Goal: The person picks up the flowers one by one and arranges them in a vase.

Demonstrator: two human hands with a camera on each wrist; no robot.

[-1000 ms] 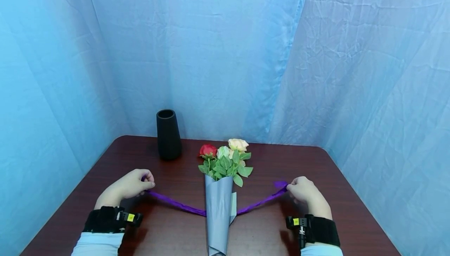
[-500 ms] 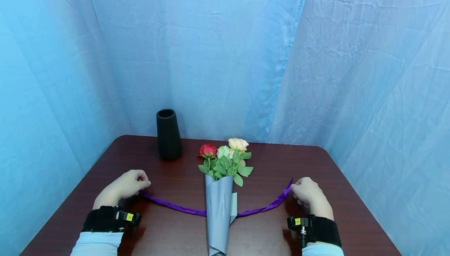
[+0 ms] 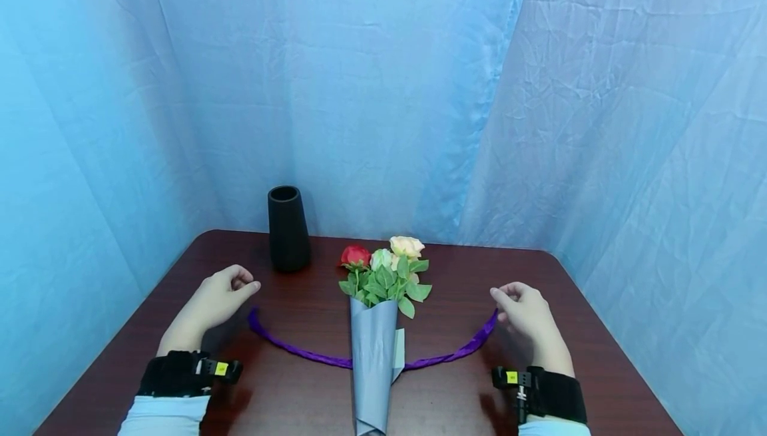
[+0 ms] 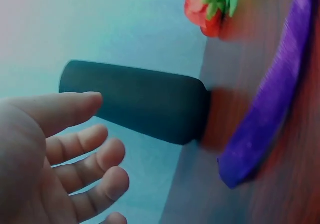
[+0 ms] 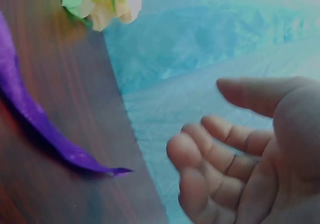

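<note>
Head view: both hands [image 3: 218, 299] [image 3: 527, 309] empty, fingers relaxed.

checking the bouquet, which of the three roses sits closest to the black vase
The red rose. It sits at the left edge of the grey paper-wrapped bouquet, on the side of the black tapered vase; the white and peach roses lie further right.

1. Bare table [image 3: 467, 276] lies between the right hand [image 3: 527, 313] and the bouquet [image 3: 377, 329].
2. The purple ribbon [image 3: 299, 351] crosses the table flat beneath the bouquet.
3. The black vase [image 3: 286, 228] stands upright just beyond the left hand [image 3: 216, 299].
4. Blue cloth [image 3: 383, 90] closes the far edge.
</note>
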